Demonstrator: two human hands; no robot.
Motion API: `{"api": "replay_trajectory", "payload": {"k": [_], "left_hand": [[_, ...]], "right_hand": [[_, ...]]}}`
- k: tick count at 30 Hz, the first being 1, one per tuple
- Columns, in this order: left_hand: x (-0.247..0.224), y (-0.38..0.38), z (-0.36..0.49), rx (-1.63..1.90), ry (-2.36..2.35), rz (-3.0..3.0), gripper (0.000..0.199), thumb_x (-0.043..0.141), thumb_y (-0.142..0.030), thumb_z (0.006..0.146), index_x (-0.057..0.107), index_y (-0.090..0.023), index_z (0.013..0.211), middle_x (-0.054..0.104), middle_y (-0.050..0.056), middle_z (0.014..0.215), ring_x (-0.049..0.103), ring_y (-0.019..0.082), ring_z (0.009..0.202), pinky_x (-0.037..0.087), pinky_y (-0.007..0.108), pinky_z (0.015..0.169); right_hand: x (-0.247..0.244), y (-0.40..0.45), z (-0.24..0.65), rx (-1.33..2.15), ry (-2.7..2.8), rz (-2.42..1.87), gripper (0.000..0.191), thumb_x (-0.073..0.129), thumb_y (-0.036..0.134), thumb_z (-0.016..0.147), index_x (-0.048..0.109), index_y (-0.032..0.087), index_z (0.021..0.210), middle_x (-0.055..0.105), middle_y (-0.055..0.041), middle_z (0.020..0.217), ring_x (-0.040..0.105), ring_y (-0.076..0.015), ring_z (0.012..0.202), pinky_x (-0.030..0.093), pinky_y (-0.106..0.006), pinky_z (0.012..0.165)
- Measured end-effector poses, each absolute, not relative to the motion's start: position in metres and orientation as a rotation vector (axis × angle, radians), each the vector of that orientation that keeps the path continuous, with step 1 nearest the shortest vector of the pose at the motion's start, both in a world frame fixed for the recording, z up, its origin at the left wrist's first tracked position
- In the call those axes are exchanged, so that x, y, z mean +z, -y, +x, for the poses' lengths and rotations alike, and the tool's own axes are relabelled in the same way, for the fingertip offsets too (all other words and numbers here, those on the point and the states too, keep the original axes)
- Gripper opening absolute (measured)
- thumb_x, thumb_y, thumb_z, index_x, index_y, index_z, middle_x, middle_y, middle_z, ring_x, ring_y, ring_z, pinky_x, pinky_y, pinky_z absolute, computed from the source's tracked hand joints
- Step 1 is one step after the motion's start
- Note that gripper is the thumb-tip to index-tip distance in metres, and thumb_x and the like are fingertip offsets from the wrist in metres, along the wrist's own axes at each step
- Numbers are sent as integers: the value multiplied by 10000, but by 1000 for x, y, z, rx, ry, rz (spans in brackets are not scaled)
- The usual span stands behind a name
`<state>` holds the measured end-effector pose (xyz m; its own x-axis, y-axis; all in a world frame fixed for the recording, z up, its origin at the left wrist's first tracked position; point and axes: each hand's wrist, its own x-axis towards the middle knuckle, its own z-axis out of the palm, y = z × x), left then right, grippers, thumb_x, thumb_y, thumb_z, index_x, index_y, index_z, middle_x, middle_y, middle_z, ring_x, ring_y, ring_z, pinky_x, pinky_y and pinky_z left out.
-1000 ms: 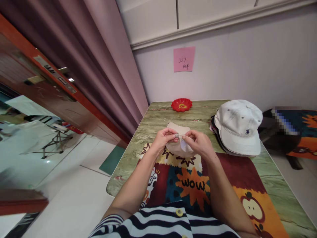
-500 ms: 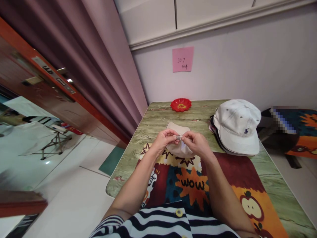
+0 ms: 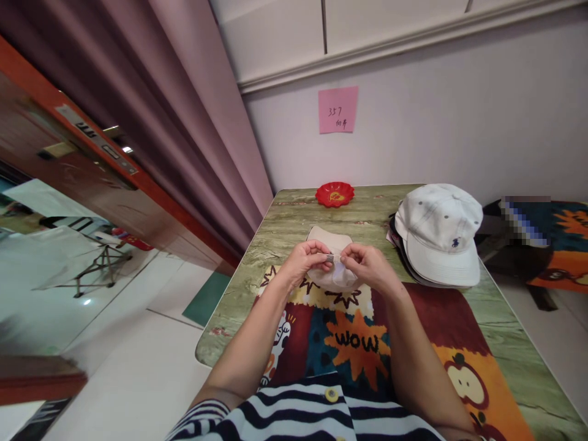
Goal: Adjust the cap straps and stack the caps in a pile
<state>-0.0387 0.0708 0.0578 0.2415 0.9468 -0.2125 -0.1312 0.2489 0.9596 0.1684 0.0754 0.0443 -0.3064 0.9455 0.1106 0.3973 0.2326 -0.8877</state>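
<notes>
A beige baseball cap [image 3: 329, 236] lies on the table under my hands, its brim toward the wall and the back of its crown toward me. Between thumb and forefinger, my left hand [image 3: 299, 262] pinches the small silver buckle [image 3: 330, 258] on the cap's back strap. My right hand [image 3: 370, 263] is closed in a pinch on the thin pale strap [image 3: 337, 256] just right of the buckle. Fingers partly cover the strap, so I cannot tell whether its end sits inside the buckle.
A stack of caps [image 3: 441, 223], white on top, stands on the right of the table. Near the wall sits a red scalloped dish [image 3: 335, 194]. A colourful mat [image 3: 358, 343] covers the front. A pink note [image 3: 337, 109] is on the wall; a wooden door [image 3: 92, 159] is left.
My right hand has shifted slightly right, away from the buckle, and a short length of strap shows between the hands. My left hand keeps its pinch.
</notes>
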Motion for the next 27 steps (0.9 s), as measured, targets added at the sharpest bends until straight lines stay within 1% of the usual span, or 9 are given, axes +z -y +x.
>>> {"api": "replay_trajectory", "payload": {"k": [11, 18, 22, 25, 27], "left_hand": [[56, -71, -38, 963, -1043, 1019, 276, 840, -246, 672, 669, -129, 855, 700, 24, 690, 695, 135, 631, 543, 236, 658], [52, -70, -37, 956, -1029, 1015, 311, 853, -287, 662, 664, -131, 855, 715, 35, 705, 682, 132, 623, 543, 252, 672], [51, -70, -38, 947, -1070, 1054, 305, 834, -307, 685, 665, -137, 872, 710, 39, 691, 666, 134, 608, 526, 255, 662], [54, -71, -40, 938, -1152, 1188, 285, 807, -358, 714, 661, -150, 843, 688, 32, 694, 620, 131, 585, 496, 257, 632], [60, -73, -42, 997, -1300, 1386, 266, 789, -386, 733, 676, -164, 826, 681, 36, 756, 609, 142, 634, 484, 263, 647]], "right_hand": [[41, -77, 169, 1084, 1847, -1199, 266, 586, 419, 849, 704, 188, 790, 584, 9, 582, 472, -136, 540, 336, -245, 533], [39, -78, 163, 1128, 1843, -1163, 267, 575, 409, 869, 701, 181, 811, 605, 10, 624, 481, -132, 556, 351, -250, 551], [39, -77, 165, 1147, 1849, -1181, 298, 613, 464, 865, 696, 178, 855, 640, 0, 658, 513, -134, 573, 350, -242, 542], [38, -77, 165, 1165, 1907, -1195, 308, 640, 483, 847, 694, 179, 848, 639, 0, 639, 510, -134, 566, 337, -232, 526], [37, -78, 165, 1160, 1920, -1194, 304, 621, 475, 860, 691, 180, 830, 623, 6, 621, 495, -129, 553, 327, -228, 519]]}}
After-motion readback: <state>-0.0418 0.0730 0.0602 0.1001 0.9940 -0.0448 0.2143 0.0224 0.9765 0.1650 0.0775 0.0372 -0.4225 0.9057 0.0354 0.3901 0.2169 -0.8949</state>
